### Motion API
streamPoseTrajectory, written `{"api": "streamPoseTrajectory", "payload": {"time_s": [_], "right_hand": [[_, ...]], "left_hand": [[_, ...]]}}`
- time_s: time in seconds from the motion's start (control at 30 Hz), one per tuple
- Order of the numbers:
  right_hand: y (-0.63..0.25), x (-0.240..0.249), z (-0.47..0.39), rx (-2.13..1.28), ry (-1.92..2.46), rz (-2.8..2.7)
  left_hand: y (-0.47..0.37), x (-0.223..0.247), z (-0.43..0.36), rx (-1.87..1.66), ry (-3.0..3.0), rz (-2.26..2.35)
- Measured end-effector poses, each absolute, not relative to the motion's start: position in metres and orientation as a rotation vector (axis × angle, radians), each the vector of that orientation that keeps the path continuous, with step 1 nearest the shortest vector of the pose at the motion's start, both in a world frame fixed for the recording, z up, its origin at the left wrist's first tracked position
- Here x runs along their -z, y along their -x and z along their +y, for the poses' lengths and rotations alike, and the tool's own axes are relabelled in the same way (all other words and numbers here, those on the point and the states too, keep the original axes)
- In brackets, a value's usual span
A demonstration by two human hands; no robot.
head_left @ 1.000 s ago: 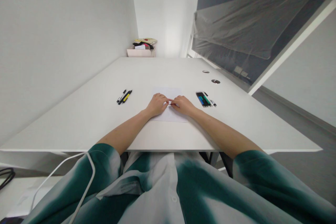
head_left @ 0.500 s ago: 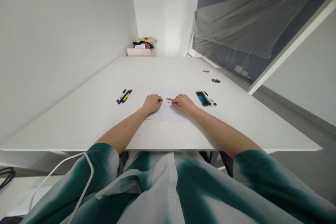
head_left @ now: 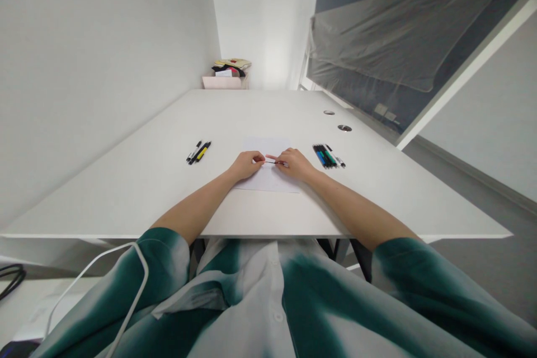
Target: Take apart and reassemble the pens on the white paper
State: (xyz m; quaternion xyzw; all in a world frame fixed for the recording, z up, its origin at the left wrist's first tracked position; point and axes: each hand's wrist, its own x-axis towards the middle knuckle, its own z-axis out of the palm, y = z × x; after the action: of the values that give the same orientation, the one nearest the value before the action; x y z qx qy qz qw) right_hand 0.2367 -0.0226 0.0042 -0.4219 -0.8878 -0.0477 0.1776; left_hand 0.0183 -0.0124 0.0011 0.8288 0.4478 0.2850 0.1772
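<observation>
A white sheet of paper [head_left: 268,179] lies on the white table [head_left: 126,190] in front of me. Both my hands rest over it. My right hand [head_left: 295,163] pinches a thin dark pen [head_left: 272,162] that points left. My left hand [head_left: 245,164] has its fingertips closed on the pen's left end, seemingly on its cap. The two hands nearly touch at the pen.
Three pens [head_left: 198,152] lie to the left of the paper, and several coloured pens [head_left: 328,156] to the right. Two cable holes [head_left: 344,128] sit further right. A box of things [head_left: 226,81] stands at the far end. A plastic-covered board [head_left: 398,39] leans on the right.
My hands were together, parted half a second ago with the left holding a small red-tipped piece, and have now come together again at the pen.
</observation>
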Motion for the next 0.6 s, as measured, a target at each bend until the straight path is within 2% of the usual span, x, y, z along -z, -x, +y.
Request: {"api": "streamPoseTrajectory", "payload": {"time_s": [0.6], "right_hand": [[-0.2298,-0.0051,-0.026,0.14,1.167,-2.534]], "left_hand": [[-0.0243,-0.001,-0.0155,-0.761,-2.345,1.2]]}}
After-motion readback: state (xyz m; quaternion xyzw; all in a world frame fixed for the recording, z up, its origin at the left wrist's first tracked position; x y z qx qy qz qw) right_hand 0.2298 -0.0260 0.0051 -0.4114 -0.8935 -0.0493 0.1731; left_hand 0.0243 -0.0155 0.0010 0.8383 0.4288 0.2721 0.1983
